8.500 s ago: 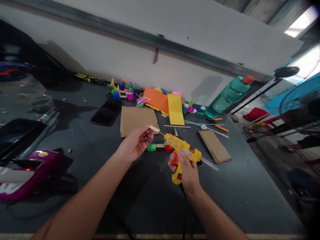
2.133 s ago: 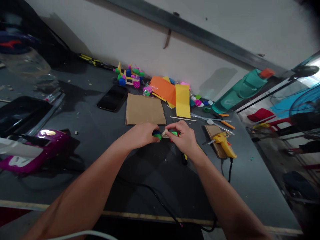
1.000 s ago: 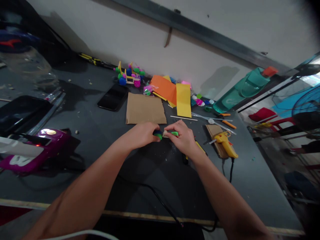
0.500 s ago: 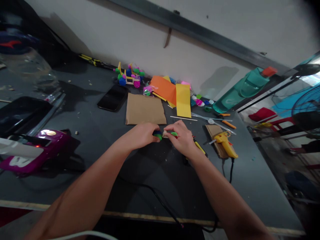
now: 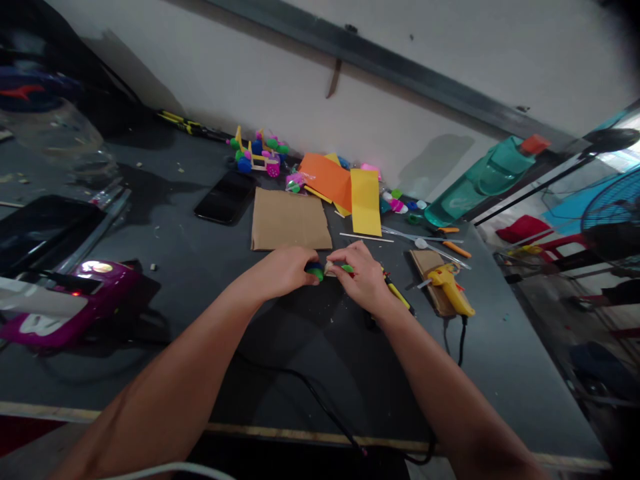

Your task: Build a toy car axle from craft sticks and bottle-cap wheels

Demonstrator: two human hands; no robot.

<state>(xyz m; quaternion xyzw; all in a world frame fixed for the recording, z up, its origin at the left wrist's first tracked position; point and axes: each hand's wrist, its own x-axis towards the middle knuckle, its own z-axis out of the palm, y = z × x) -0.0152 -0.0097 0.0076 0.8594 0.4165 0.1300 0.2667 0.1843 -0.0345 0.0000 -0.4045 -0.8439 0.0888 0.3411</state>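
Observation:
My left hand is closed around one end of a small toy car, whose green and blue bottle-cap wheels poke out past the fingertips. At its other end, my right hand pinches a short pale wooden stick piece between thumb and forefinger, held against the car's frame. A green cap shows under the right fingers. Most of the car is hidden by both hands. Under my right wrist lies a yellow and black cutter knife, partly covered.
A yellow glue gun rests on a folded cardboard piece to the right. Behind the hands are flat cardboard, a black phone, coloured paper and a finished-looking toy car. A green bottle stands at the back right; a purple device sits left.
Earlier, my right hand held the glue gun at a stick in my left hand. The gun now lies on the cardboard, and both hands are at the toy car, nearly still over the last second.

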